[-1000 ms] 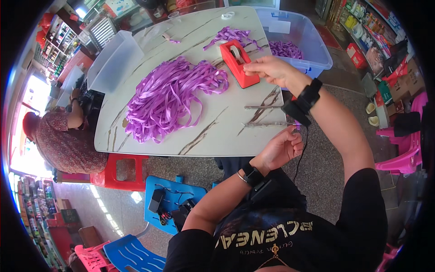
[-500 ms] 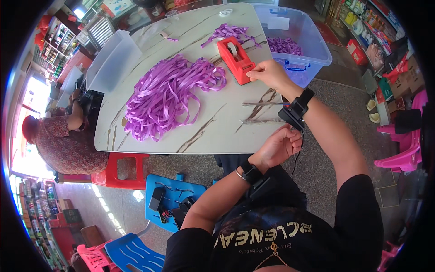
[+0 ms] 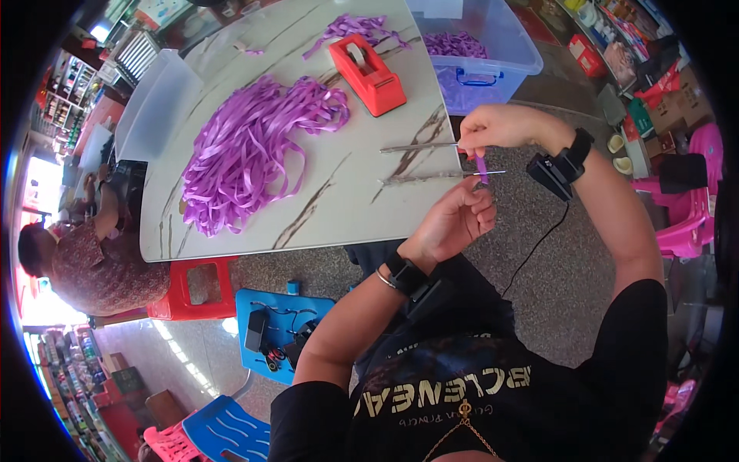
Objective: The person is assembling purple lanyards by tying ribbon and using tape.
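Beyond the table's right edge, a short piece of purple ribbon (image 3: 482, 169) spans the gap between my two hands, crossing a thin metal rod. My left hand (image 3: 454, 220) is closed at the ribbon's lower end, below the rod. Above it my right hand (image 3: 500, 128) pinches at the upper end; whether a bit of tape is also in those fingers cannot be made out. An upper metal rod (image 3: 416, 147) lies on the tabletop, its tip by my right fingertips. The lower rod (image 3: 431, 177) has clear wrapping along it. A red tape dispenser (image 3: 371, 77) stands farther back.
A large heap of purple ribbon (image 3: 250, 154) covers the marbled table's (image 3: 323, 223) left half; a smaller bunch (image 3: 356, 31) lies behind the dispenser. A clear bin (image 3: 508, 58) with purple ribbon stands at the far right. At left, a person (image 3: 104, 262) sits near a red stool (image 3: 196, 289).
My right hand has left the tape dispenser and come down beside the rods' right ends. My left hand has risen a little toward it. The ribbon piece now shows between them as the view shifts.
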The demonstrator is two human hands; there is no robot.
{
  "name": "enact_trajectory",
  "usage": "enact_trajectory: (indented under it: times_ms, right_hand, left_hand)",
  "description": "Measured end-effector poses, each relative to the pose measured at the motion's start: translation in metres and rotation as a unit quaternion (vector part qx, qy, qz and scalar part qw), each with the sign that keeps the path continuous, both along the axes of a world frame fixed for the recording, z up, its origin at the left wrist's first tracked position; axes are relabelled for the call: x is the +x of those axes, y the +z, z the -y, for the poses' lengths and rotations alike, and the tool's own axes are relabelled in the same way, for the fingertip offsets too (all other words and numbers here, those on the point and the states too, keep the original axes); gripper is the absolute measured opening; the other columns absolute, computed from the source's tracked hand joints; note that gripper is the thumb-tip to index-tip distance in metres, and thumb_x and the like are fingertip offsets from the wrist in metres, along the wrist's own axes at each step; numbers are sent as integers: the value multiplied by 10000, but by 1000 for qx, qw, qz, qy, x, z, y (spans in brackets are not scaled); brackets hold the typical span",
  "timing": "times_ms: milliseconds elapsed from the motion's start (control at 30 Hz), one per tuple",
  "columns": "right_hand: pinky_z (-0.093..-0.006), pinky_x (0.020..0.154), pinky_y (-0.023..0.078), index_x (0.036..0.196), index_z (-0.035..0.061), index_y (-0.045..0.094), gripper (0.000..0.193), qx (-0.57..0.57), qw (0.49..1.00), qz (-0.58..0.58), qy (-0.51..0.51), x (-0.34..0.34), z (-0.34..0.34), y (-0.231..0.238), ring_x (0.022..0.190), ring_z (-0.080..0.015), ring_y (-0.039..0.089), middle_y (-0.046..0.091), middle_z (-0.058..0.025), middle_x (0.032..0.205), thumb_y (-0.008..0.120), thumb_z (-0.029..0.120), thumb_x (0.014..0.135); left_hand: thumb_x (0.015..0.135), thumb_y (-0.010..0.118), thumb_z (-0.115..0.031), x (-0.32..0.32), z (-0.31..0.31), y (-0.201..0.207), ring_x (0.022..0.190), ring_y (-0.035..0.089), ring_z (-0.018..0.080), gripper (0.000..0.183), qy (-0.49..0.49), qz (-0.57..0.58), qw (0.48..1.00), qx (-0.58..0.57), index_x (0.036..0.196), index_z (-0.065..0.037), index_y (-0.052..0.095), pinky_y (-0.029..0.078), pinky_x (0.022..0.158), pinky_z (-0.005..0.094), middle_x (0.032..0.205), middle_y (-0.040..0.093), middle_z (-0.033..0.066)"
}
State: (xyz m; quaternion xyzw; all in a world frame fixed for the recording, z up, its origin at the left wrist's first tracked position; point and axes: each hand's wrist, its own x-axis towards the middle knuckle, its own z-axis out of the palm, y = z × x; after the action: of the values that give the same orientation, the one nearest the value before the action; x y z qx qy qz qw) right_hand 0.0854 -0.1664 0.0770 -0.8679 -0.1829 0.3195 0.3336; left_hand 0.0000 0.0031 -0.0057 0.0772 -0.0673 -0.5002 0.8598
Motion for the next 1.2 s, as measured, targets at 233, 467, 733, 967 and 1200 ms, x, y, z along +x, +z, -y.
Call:
enact_trajectory:
  times_ms: [233,467,733,967,1200]
  right_hand:
    - [-263,559,426,751,12,610,241,-85,996,32,-10,-16,8,-5,615,-120,565,606,-49,652,581,246,798]
    - [-358,561,445,738,98,641,189,-222,952,210,-2,-29,4,-6,645,-231,606,620,-62,661,621,287,735]
    - [-364,551,441,697,95,590,215,-206,927,314,-5,-38,12,-11,638,-243,597,593,-61,618,645,303,708]
    - [-263,474,382,763,94,490,272,266,903,93,-324,-44,57,-106,565,-110,510,513,36,647,570,345,831]
    - [-169,441,341,1011,68,494,209,588,567,-288,-500,-71,-31,-105,532,-14,408,478,56,698,421,246,928]
  left_hand:
    - [821,460,-79,-2,2,1,668,386,112,204,-1,2,1000,10,1017,-126,427,373,650,252,697,335,-22]
    - [833,463,-90,-3,0,0,665,374,116,190,9,4,1000,9,1019,-126,444,364,641,252,693,321,-21]
    - [843,472,-105,-3,-1,2,660,368,121,170,8,-2,1000,22,1010,-140,461,352,634,256,692,324,-21]
    - [842,483,-124,-3,1,7,650,369,118,121,9,2,999,43,955,-139,442,341,628,254,677,333,-18]
    - [826,458,-98,-3,-2,10,624,353,106,117,18,10,998,63,931,-124,415,335,624,245,663,325,-22]
